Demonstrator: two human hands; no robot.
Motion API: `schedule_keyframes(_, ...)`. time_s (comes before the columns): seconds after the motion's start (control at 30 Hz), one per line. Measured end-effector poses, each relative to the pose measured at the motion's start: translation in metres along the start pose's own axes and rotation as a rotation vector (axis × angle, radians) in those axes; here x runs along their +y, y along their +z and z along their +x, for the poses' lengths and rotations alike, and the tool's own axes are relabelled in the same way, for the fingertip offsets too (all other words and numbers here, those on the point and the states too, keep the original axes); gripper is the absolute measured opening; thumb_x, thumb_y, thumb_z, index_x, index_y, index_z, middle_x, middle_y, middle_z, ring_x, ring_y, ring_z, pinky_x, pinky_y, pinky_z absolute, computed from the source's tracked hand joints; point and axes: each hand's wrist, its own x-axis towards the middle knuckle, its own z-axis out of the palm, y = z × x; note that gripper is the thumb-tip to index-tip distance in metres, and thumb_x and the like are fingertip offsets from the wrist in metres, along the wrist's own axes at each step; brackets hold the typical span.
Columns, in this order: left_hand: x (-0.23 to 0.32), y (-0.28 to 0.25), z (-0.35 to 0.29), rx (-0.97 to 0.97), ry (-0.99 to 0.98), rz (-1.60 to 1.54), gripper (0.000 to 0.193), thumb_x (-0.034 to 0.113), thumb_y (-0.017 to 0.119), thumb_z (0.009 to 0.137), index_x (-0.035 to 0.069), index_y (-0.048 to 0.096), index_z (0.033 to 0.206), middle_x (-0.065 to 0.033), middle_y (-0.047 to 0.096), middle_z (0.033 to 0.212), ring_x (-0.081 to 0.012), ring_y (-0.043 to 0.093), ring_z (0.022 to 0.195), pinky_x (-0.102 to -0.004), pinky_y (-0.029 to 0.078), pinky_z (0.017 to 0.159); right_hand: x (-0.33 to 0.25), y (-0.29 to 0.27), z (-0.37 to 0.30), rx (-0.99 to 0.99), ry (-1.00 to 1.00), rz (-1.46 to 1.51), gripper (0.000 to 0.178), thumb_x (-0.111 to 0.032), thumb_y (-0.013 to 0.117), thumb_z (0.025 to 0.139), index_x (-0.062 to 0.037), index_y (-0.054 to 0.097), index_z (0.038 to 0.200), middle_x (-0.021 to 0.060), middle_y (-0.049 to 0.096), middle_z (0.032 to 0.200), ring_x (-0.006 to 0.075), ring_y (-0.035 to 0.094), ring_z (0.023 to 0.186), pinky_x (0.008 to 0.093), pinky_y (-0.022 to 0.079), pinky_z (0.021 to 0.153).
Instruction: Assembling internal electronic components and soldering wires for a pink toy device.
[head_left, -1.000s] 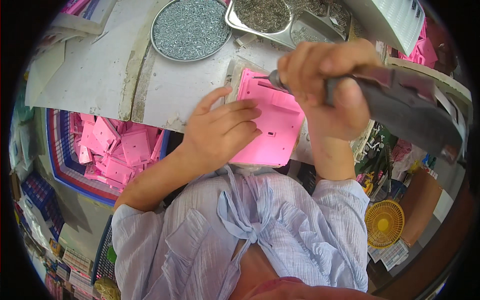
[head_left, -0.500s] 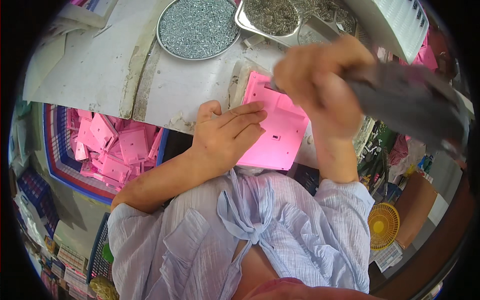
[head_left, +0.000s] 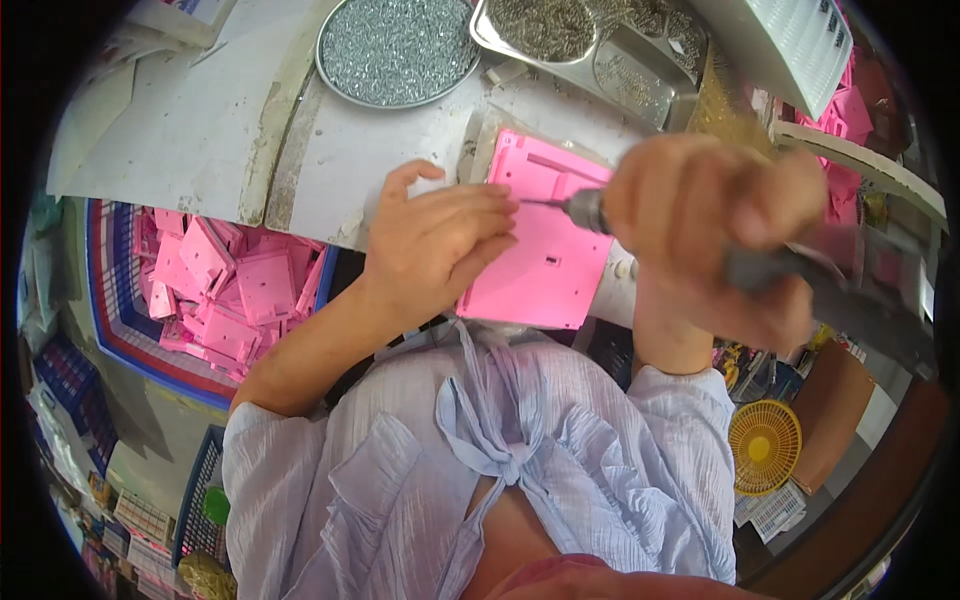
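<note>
At the far left, below the table edge, a bin (head_left: pixel 120 300) with a blue and red rim holds a heap of pink plastic pieces (head_left: pixel 235 285). Above it the white worktable (head_left: pixel 200 130) carries a round metal tray of small silvery screws (head_left: pixel 397 45) near its top edge. The person's left hand (head_left: pixel 435 250) lies flat at the table's near edge, fingers spread and pressed down on the left side of a pink plastic panel (head_left: pixel 550 250), holding it in place without closing around it. The panel lies flat on the table just in front of the person's chest, between the two hands, its near edge reaching slightly past the table edge. The thin bit of a powered screwdriver (head_left: pixel 800 280) touches the panel's upper left part, right beside the fingertips of the left hand. Above the panel sits a rectangular metal tray (head_left: pixel 600 50) with more screws in its compartments. The right hand (head_left: pixel 715 235) is wrapped tightly around the screwdriver's dark body, which is blurred and slants down toward the right. The two hands are apart, with the panel and the bit between them. At the lower right, on the floor, stands a small yellow fan (head_left: pixel 765 445).
</note>
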Motion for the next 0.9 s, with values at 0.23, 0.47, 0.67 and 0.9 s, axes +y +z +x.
schedule_keyframes(0.23, 0.009, -0.008, -0.007, 0.021, -0.03, 0.032, 0.013, 0.012, 0.077, 0.084, 0.011, 0.072, 0.096, -0.005, 0.077, 0.107, -0.0191, 0.073, 0.104, -0.0464, 0.035, 0.106, -0.001, 0.018, -0.017, -0.061, -0.011, 0.03, 0.033, -0.04, 0.065, 0.099, -0.01, 0.054, 0.104, -0.0013, 0.054, 0.066, 0.0129, 0.05, 0.052, 0.031, 0.042, 0.048)
schedule_keyframes(0.47, 0.005, -0.009, -0.007, 0.075, 0.109, 0.128, 0.025, 0.018, 0.085, 0.077, 0.01, 0.069, 0.094, -0.0036, 0.076, 0.096, -0.0201, 0.073, 0.09, -0.0438, 0.04, 0.102, 0.0, 0.035, -0.022, 0.045, 0.049, 0.015, 0.032, -0.039, 0.067, 0.098, -0.0101, 0.055, 0.102, -0.0007, 0.052, 0.063, 0.0143, 0.048, 0.05, 0.034, 0.041, 0.049)
schedule_keyframes(0.67, -0.078, -0.072, 0.062, 0.136, 0.019, 0.636, 0.013, 0.019, 0.078, 0.078, 0.01, 0.072, 0.087, -0.0058, 0.069, 0.094, -0.0278, 0.064, 0.095, -0.0441, 0.045, 0.081, 0.001, 0.05, -0.027, 0.19, 0.16, -0.029, 0.033, -0.037, 0.07, 0.096, -0.0083, 0.055, 0.098, 0.0009, 0.051, 0.061, 0.0164, 0.049, 0.052, 0.0358, 0.042, 0.052)
schedule_keyframes(0.9, -0.081, -0.06, 0.061, 0.2, -0.12, 0.629, 0.009, 0.02, 0.076, 0.076, 0.012, 0.073, 0.077, -0.0064, 0.066, 0.098, -0.0283, 0.059, 0.103, -0.0485, 0.039, 0.091, 0.014, 0.054, -0.037, 0.047, 0.162, 0.082, 0.025, -0.01, 0.073, 0.091, 0.0019, 0.054, 0.102, 0.01, 0.057, 0.075, 0.0172, 0.053, 0.067, 0.0343, 0.045, 0.061)
